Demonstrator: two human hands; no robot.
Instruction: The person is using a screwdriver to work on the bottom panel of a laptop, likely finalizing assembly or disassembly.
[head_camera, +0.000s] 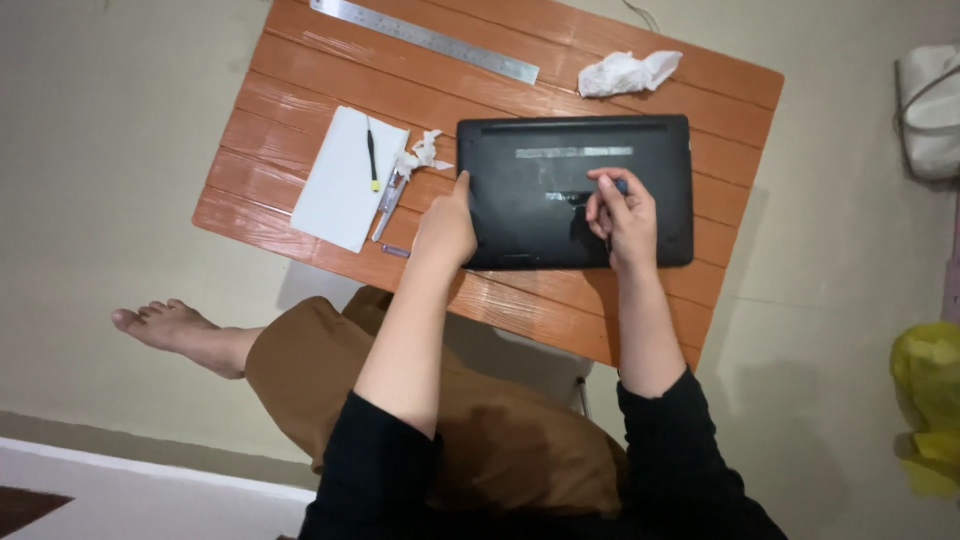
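Seen from above: an orange slatted table (300, 60), set at a slant on a pale floor.

At the table's centre, toward 3 o'clock: a black laptop (520, 215), lying closed and bottom-up, with a pale strip near its far edge.

At 9 o'clock of the laptop: a white pad (340, 190), flat on the slats, with a black pen with a yellow tip (371, 157) lying on top of it.

At 12 o'clock, along the far edge of the table: a long metal ruler (425, 40), lying slantwise.

At 1 o'clock of the laptop: a crumpled white tissue (627, 72), well apart from the ruler's end.

Resting at the laptop's left edge: left hand (445, 232), palm down, thumb raised against the edge, fingers curled together over the near left corner.

On the laptop's underside, right of centre: right hand (622, 215), fingers drawn together and pinching a small dark tool (618, 187), tip down against the black shell; kind of tool too small to tell.

Between pad and laptop: a clear slim tool (389, 200), lying just beside the pad's right edge, with a small twist of white paper (422, 153) at its far end.

At 6 o'clock of the slim tool: a tiny dark piece (394, 251), near the table's front edge.
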